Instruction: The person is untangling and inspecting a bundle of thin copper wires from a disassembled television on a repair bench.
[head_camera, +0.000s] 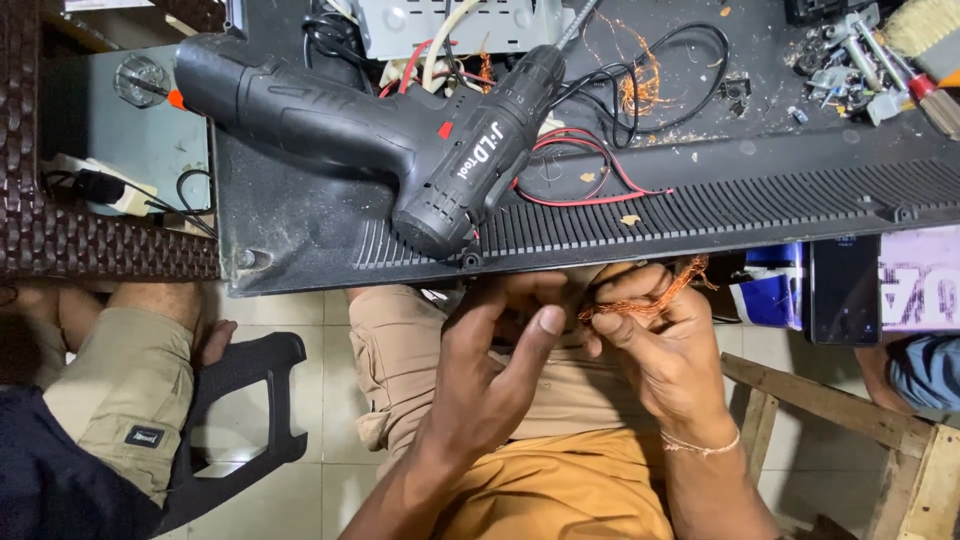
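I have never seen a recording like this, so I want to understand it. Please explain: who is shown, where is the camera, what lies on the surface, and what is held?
There is no machine here, only a person's two bare hands. The single picture comes from a camera on that person's head, looking down over the lap.

The right hand holds a tangle of thin copper wire in its fingers. The left hand is beside it with open fingers, close to the wire; whether it touches it I cannot tell.

Above the hands lies a large black panel with ribbed slots. On it rest a black cordless drill, red and black wires and more copper scraps. Another person's leg shows at the left.
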